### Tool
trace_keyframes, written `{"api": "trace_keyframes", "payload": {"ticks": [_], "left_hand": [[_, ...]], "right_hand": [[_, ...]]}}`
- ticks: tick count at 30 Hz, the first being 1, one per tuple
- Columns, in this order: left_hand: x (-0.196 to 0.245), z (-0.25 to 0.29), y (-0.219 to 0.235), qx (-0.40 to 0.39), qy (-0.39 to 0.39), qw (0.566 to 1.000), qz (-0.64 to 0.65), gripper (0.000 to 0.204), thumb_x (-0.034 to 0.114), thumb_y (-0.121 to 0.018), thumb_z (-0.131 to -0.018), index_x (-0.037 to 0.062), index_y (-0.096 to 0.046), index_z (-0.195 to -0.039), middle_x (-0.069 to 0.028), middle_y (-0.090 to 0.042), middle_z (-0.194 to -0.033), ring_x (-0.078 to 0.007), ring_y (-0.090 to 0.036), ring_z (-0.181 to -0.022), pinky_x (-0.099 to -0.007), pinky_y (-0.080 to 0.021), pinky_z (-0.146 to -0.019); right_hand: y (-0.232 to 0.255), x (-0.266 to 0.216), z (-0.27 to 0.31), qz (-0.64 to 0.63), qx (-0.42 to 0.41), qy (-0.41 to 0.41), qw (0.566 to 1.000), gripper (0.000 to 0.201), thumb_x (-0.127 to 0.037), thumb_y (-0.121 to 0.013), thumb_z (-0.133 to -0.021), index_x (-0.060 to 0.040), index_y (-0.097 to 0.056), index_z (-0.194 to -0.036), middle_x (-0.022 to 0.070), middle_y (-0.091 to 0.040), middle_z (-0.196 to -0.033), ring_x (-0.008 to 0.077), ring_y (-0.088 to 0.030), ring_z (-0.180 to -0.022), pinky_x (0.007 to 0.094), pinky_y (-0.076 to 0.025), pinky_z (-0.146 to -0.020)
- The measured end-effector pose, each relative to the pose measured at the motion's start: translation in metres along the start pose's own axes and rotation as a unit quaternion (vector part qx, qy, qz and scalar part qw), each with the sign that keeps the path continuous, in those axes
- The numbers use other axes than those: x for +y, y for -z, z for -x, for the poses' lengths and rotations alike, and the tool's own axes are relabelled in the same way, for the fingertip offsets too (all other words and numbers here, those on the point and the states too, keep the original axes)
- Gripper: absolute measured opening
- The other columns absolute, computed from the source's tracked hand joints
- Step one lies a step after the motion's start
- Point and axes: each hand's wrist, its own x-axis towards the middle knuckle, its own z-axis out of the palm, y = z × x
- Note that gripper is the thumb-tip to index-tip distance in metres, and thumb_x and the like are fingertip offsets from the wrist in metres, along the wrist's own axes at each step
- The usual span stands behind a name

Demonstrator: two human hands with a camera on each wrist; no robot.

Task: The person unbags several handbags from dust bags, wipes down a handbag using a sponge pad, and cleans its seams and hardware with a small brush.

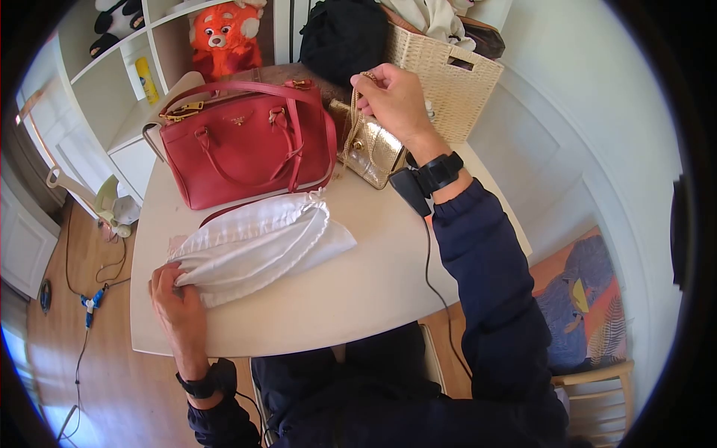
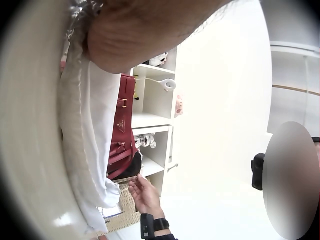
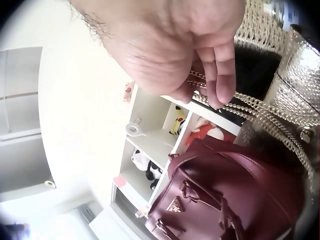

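Observation:
My right hand pinches the gold chain strap of a small metallic gold handbag, with the links running down from its fingers. The gold bag stands at the table's far right, tilted, its front flap partly behind the chain. At the near left, my left hand grips the bottom end of a white drawstring dust bag, its fingertips in the cloth folds. The dust bag lies flat with its gathered drawstring end pointing to the right. A red leather handbag stands upright behind it, beside the gold bag.
A woven basket full of cloth stands behind the gold bag, with a black item next to it. White shelves with plush toys rise at the back left. A cable hangs from the right wrist across the pale table.

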Motion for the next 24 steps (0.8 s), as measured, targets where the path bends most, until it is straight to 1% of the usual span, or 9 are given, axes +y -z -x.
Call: {"api": "trace_keyframes", "payload": {"ticks": [7,9,13,15,16,18,19,22,24], "left_hand": [[0.0,0.0,0.0,-0.004,0.007,1.0,0.009,0.012,-0.005,-0.059,-0.093,-0.0024,-0.066,-0.103,-0.0174,-0.071,-0.117,-0.0382,-0.063,-0.113,-0.0468,-0.052,-0.096],[0.001,-0.001,0.001,-0.007,0.006,1.0,0.011,0.012,-0.004,-0.059,-0.093,-0.0024,-0.066,-0.103,-0.0174,-0.071,-0.117,-0.038,-0.063,-0.112,-0.0467,-0.052,-0.096],[0.002,-0.001,0.001,-0.009,0.011,1.0,0.01,0.012,-0.004,-0.06,-0.093,-0.002,-0.065,-0.103,-0.0171,-0.072,-0.117,-0.0377,-0.063,-0.112,-0.0466,-0.052,-0.096],[0.003,0.0,0.001,-0.012,0.01,1.0,0.007,0.012,-0.004,-0.06,-0.093,-0.0019,-0.065,-0.104,-0.0171,-0.072,-0.116,-0.0377,-0.063,-0.112,-0.0466,-0.052,-0.096],[0.004,0.0,0.001,-0.01,0.014,1.0,0.01,0.012,-0.004,-0.06,-0.093,-0.0019,-0.066,-0.104,-0.0171,-0.072,-0.116,-0.0376,-0.063,-0.112,-0.0462,-0.052,-0.096],[0.006,-0.001,0.002,-0.01,0.017,1.0,0.013,0.012,-0.004,-0.06,-0.093,-0.0018,-0.066,-0.103,-0.0171,-0.072,-0.116,-0.0376,-0.064,-0.112,-0.0459,-0.052,-0.096],[0.008,-0.001,0.002,-0.007,0.018,1.0,0.013,0.012,-0.004,-0.06,-0.094,-0.0018,-0.066,-0.103,-0.0169,-0.072,-0.116,-0.0375,-0.064,-0.112,-0.0457,-0.052,-0.096],[0.01,-0.001,0.004,-0.006,0.022,1.0,0.013,0.012,-0.004,-0.06,-0.093,-0.0015,-0.067,-0.103,-0.0167,-0.072,-0.116,-0.0373,-0.064,-0.113,-0.0453,-0.052,-0.096],[0.01,-0.002,0.003,-0.007,0.023,1.0,0.012,0.013,-0.004,-0.06,-0.093,-0.0013,-0.067,-0.103,-0.0168,-0.072,-0.115,-0.0372,-0.064,-0.113,-0.0451,-0.052,-0.096]], "right_hand": [[-0.001,0.018,-0.002,0.017,-0.005,0.023,1.0,0.026,-0.02,-0.077,-0.101,0.0052,-0.073,-0.097,0.0104,-0.077,-0.079,0.0145,-0.074,-0.067,0.0292,-0.057,-0.062],[0.001,0.014,0.002,-0.01,-0.009,-0.017,1.0,0.028,-0.021,-0.077,-0.101,0.0067,-0.073,-0.098,0.0105,-0.076,-0.079,0.0151,-0.074,-0.068,0.0309,-0.058,-0.063],[0.006,0.014,0.004,-0.01,-0.012,-0.026,1.0,0.031,-0.022,-0.076,-0.102,0.0083,-0.072,-0.1,0.0091,-0.076,-0.077,0.016,-0.073,-0.066,0.0322,-0.059,-0.065],[0.011,0.014,0.003,0.046,-0.075,-0.022,0.996,0.037,-0.023,-0.075,-0.102,0.0119,-0.072,-0.116,0.0154,-0.081,-0.095,0.0204,-0.078,-0.083,0.0323,-0.061,-0.078],[0.011,0.016,0.005,0.045,-0.074,-0.023,0.996,0.037,-0.023,-0.075,-0.102,0.0119,-0.072,-0.116,0.0154,-0.081,-0.095,0.0204,-0.078,-0.083,0.0323,-0.061,-0.078],[0.008,0.019,0.012,0.158,-0.115,0.036,0.98,0.05,-0.024,-0.075,-0.103,0.0126,-0.067,-0.136,0.0229,-0.079,-0.122,0.025,-0.078,-0.106,0.0335,-0.06,-0.094],[0.01,0.013,0.018,0.158,-0.115,0.036,0.98,0.05,-0.024,-0.075,-0.103,0.0126,-0.067,-0.136,0.0229,-0.079,-0.122,0.025,-0.078,-0.106,0.0335,-0.06,-0.094],[0.014,-0.008,0.041,0.058,-0.16,-0.043,0.984,0.061,-0.026,-0.077,-0.102,0.0122,-0.06,-0.146,0.0267,-0.073,-0.138,0.0271,-0.074,-0.122,0.0355,-0.057,-0.105],[0.02,-0.008,0.054,-0.003,-0.255,-0.059,0.965,0.063,-0.027,-0.08,-0.102,0.0084,-0.059,-0.149,0.022,-0.07,-0.143,0.0261,-0.071,-0.127,0.0378,-0.058,-0.104]]}}
